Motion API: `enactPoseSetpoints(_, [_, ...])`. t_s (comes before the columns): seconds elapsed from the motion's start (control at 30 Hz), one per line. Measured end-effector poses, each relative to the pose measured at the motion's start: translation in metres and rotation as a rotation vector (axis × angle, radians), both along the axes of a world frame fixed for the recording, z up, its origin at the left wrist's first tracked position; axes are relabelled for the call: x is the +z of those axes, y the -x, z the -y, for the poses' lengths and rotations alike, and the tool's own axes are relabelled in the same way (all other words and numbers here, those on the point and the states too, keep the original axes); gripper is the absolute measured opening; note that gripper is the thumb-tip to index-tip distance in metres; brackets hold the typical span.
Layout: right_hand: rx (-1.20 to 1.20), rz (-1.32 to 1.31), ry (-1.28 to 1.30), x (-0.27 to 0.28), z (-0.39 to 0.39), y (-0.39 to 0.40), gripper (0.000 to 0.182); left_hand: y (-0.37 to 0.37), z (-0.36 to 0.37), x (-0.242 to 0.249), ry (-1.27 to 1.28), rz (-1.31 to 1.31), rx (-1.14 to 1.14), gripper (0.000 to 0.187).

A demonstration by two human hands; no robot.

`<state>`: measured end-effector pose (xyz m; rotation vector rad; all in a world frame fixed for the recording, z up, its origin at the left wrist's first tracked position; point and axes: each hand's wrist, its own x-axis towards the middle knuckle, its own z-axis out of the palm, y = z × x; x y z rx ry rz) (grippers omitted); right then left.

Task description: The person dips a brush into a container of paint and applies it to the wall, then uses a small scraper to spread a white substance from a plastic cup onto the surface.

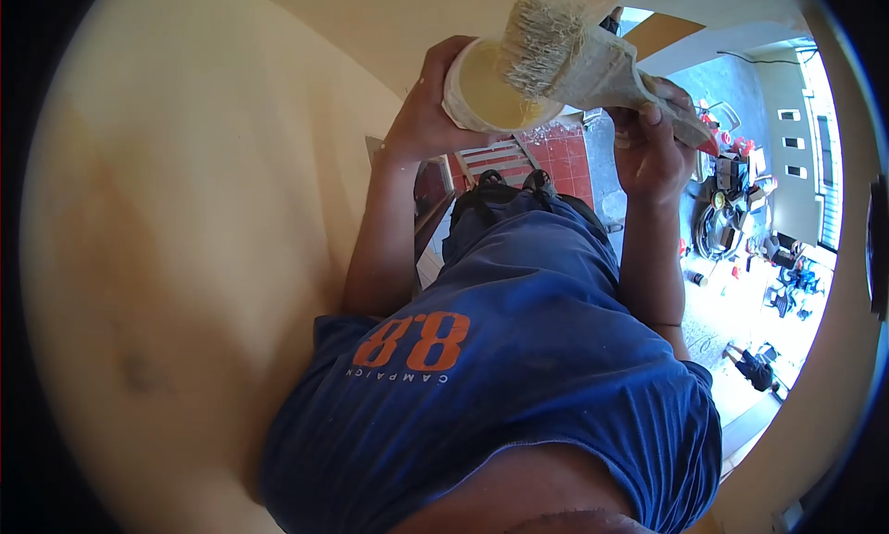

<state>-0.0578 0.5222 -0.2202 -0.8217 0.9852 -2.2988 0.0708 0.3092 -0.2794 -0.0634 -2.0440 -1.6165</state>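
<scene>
Yellow wall, one brush, one cup

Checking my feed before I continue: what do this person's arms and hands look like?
The left hand and right hand are both ungloved, with no watch visible. Small pale specks show on the left wrist. Each arm comes out of a short blue sleeve.

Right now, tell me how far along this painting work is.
The wall already looks coated cream-yellow. In hand: the right hand holds a crusted brush by the tub in the left hand. Perhaps left: a dark smudge on the wall, possibly only shadow; full progress can't be told.
</scene>
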Motion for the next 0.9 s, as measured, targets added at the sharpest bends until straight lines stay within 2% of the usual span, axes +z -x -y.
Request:
enactPoseSetpoints(0.13, [-0.016, 0.032, 0.07, 0.002, -0.002, -0.003, 0.025, -0.002, -0.004, -0.003, 0.018, 0.005, 0.012, 0.101])
enactPoseSetpoints(0.2, [-0.04, -0.054, -0.026, -0.001, 0.0, -0.005, 0.025, -0.004, -0.001, -0.003, -0.017, 0.043, -0.003, 0.102])
enactPoseSetpoints(0.33, [0.009, 0.065, 0.064, -0.004, -0.004, -0.009, 0.024, -0.007, -0.004, -0.002, -0.038, 0.043, 0.012, 0.102])
enactPoseSetpoints(0.77, [-0.038, 0.138, -0.039, -0.014, -0.013, -0.026, 0.024, -0.022, -0.015, -0.012, -0.086, 0.002, 0.003, 0.095])
enactPoseSetpoints(0.83, [-0.017, 0.215, 0.096, -0.014, -0.01, -0.029, 0.024, -0.021, -0.016, -0.014, -0.096, -0.01, -0.011, 0.094])
enactPoseSetpoints(0.9, [-0.033, 0.238, 0.073, -0.017, -0.008, -0.037, 0.024, -0.031, -0.018, -0.015, -0.114, 0.002, -0.013, 0.094])
